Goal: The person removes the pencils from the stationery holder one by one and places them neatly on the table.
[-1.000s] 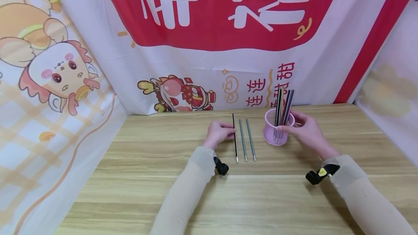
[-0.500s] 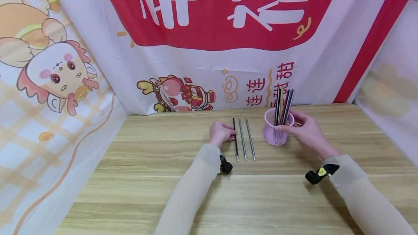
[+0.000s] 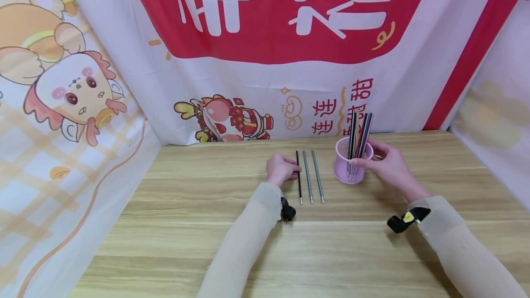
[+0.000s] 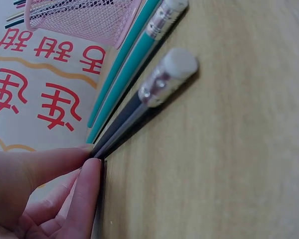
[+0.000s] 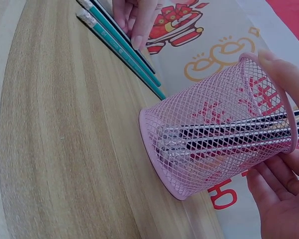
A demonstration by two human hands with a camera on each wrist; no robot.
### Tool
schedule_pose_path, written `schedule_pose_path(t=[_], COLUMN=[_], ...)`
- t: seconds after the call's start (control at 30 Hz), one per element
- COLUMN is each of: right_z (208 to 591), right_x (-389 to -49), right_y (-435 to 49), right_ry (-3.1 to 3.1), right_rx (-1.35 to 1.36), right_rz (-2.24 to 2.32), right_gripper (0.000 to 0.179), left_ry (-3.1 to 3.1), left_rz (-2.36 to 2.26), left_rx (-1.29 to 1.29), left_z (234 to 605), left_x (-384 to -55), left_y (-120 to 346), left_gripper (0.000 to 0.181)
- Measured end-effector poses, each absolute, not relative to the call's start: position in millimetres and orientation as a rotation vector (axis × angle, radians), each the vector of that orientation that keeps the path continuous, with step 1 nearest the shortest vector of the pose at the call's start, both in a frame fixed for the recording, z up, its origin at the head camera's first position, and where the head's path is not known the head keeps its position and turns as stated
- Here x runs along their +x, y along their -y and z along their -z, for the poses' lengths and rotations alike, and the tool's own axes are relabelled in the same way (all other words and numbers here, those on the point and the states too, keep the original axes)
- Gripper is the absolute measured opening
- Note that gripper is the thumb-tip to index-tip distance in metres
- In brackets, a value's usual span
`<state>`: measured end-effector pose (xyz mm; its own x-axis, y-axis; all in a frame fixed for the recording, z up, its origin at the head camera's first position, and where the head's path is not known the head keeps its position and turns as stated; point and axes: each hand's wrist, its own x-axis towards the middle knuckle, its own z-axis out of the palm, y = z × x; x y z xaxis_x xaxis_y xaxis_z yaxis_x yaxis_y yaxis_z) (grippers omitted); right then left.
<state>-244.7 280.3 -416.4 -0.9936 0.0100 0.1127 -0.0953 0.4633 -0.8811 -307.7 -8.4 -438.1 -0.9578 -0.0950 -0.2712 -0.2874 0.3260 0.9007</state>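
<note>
My left hand (image 3: 281,168) pinches a black pencil (image 4: 123,119) between thumb and finger, its white eraser end pointing toward me. The pencil lies along the table, beside two teal pencils (image 3: 308,179) that also have white erasers. All three are roughly parallel, with the black one leftmost. Farther right, a pink mesh pencil cup (image 5: 199,104) stands upright near the back of the table. Several dark, striped pencils (image 3: 366,134) lean inside it. My right hand (image 3: 392,165) holds the cup at its rim from the right side, thumb in front and fingers behind.
The wood-grain table (image 3: 331,252) ends at the back against a white and red printed cloth (image 3: 265,82). Another patterned cloth (image 3: 95,174) borders the left side, and a pale one (image 3: 492,118) the right. A small black camera (image 3: 288,210) sits on the left wrist.
My left hand has shifted slightly right, and the black pencil has come a little closer to the teal pencils, its far end now level with theirs. The right hand and cup stay put.
</note>
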Motion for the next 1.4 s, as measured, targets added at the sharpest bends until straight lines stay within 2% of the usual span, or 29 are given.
schedule_pose_path(t=[0.9, 1.1, 1.4], right_z=[415, 416, 415], right_x=[-244, -245, -245], right_y=[-280, -281, -281], right_ry=[2.587, 2.587, 2.596], right_rx=[0.080, 0.074, 0.066], right_rz=[-1.593, -1.588, -1.592], right_gripper=[0.091, 0.091, 0.093], left_ry=[-2.362, -2.362, -2.428], left_rz=[-1.770, -1.873, -1.991], left_rx=[-0.319, -0.123, 0.215], left_z=[434, 416, 384], left_x=[-310, -313, -311], left_y=[18, 12, -31], left_gripper=[0.020, 0.028, 0.029])
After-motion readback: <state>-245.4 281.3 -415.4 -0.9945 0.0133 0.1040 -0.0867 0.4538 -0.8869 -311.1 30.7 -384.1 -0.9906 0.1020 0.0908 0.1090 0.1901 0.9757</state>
